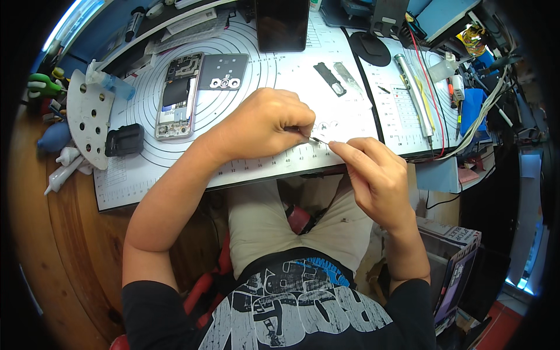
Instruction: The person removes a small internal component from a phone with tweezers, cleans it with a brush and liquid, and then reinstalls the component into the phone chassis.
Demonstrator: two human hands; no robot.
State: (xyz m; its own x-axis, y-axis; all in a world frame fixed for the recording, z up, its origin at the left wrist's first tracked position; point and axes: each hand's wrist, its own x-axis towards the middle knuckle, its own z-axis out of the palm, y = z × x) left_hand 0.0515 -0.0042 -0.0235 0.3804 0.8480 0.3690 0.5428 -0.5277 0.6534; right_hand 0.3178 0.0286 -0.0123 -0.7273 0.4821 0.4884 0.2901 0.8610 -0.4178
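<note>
My left hand (pixel 271 123) is closed in a pinch above the front edge of the white work mat (pixel 256 169). A small, thin dark piece (pixel 315 139) shows at its fingertips. Facing it from the right, my right hand (pixel 380 182) also pinches, its fingertips almost meeting that piece; what it grips is too small to name. Left of my hands lies an opened smartphone (pixel 179 96), its circuit board and battery area exposed. A grey phone back cover (pixel 225 71) rests beside it. Beyond my hands are a black plastic phone part (pixel 330 80) and a greyish translucent strip (pixel 348 79).
A dark-screened device (pixel 282 26) stands at the back. On the right lie a soldering iron (pixel 415 96), a red wire (pixel 429 76) and bundled cables (pixel 481 116). To the left are a perforated white holder (pixel 87 119), a black tray (pixel 124 140) and a blue air blower (pixel 54 137).
</note>
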